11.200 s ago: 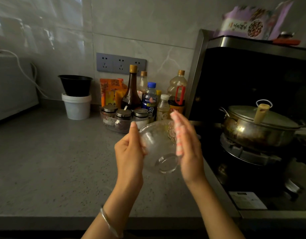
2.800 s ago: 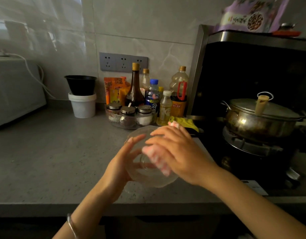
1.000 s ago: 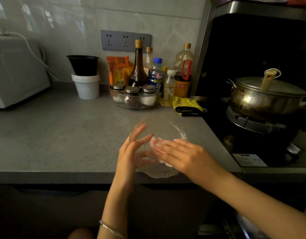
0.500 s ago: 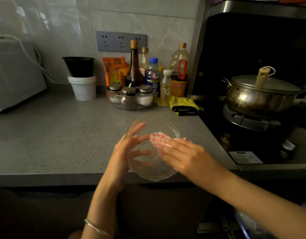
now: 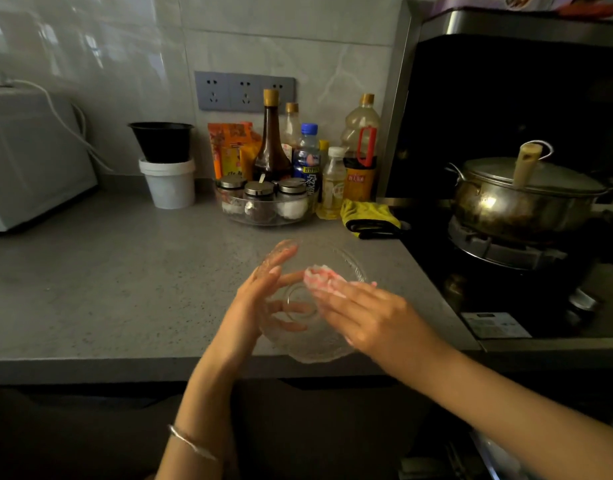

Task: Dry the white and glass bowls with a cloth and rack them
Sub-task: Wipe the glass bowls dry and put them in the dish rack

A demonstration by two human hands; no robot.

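1. Look at the glass bowl [image 5: 308, 348]: up in the air, tipped toward the body, just over the front edge of the desk [image 5: 125, 289].
2. Look at the left hand [image 5: 253, 306]: wide, straight fingers propping the bowl from outside.
3. Look at the right hand [image 5: 367, 317]: flat fingers pressing the pink and white cloth [image 5: 320, 280] inside the bowl.
4. Rub round and round, from the bottom up to the rim.
5. Turn the bowl a bit with each rub, to reach every wet spot.
6. Press softly, to avoid a slip or a crack.
7. No white bowl or rack in sight.
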